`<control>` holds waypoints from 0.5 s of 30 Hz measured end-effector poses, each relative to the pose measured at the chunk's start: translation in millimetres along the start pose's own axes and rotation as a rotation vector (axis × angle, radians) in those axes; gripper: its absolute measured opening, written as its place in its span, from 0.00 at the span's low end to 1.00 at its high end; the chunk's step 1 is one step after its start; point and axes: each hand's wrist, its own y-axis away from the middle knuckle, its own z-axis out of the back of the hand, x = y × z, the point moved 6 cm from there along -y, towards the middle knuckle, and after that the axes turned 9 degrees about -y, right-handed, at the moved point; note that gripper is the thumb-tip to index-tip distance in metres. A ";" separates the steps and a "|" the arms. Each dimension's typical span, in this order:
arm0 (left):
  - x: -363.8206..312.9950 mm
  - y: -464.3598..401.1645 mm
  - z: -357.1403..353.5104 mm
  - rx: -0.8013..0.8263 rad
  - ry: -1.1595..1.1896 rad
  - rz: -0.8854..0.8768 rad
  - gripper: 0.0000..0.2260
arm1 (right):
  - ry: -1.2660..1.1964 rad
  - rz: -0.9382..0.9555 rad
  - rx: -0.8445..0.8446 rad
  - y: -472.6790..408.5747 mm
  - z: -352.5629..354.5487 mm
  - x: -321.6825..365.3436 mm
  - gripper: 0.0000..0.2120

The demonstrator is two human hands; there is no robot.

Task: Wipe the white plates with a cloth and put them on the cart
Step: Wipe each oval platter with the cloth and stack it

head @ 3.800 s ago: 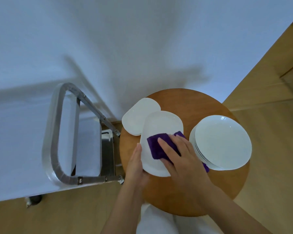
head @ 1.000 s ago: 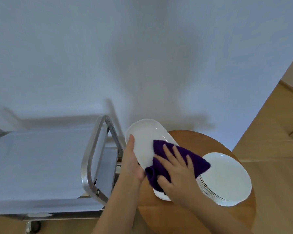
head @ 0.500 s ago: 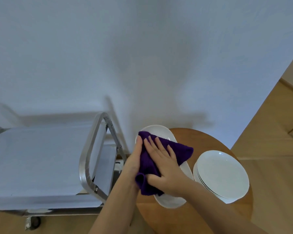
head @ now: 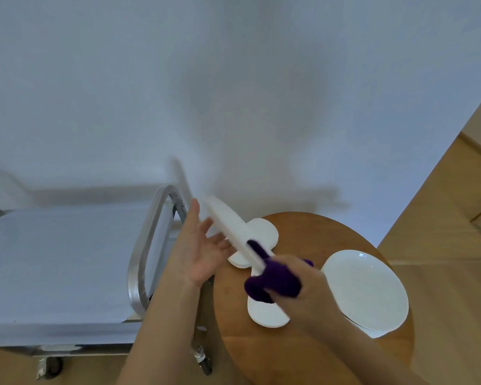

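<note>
Cart (head: 67,262) stands at left, its top shelf covered in pale sheet, steel handle loop (head: 147,245) at the end nearest the round wooden surface (head: 303,343). On the surface, right side: stack of round white plates (head: 367,290). Centre: flat white plates (head: 264,234) lying partly under the hands. One oblong white plate (head: 228,226) is lifted off the surface, tilted almost edge-on to the camera, motion-blurred, above the gap between the surface and the cart. Right hand (head: 303,284) has the purple cloth (head: 272,282) bunched in its grip, fingers curled round it, and through the cloth pinches the plate's lower end. Left hand (head: 200,245): grip wide open, palm up, fingers straight, fingertips touching or just beside the plate's underside; exact contact cannot be told owing to blur.
</note>
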 end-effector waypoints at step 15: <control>46.3 1.9 -8.1 0.074 0.172 -0.085 0.26 | -1.185 -0.780 -0.101 15.4 -1.7 -43.6 0.18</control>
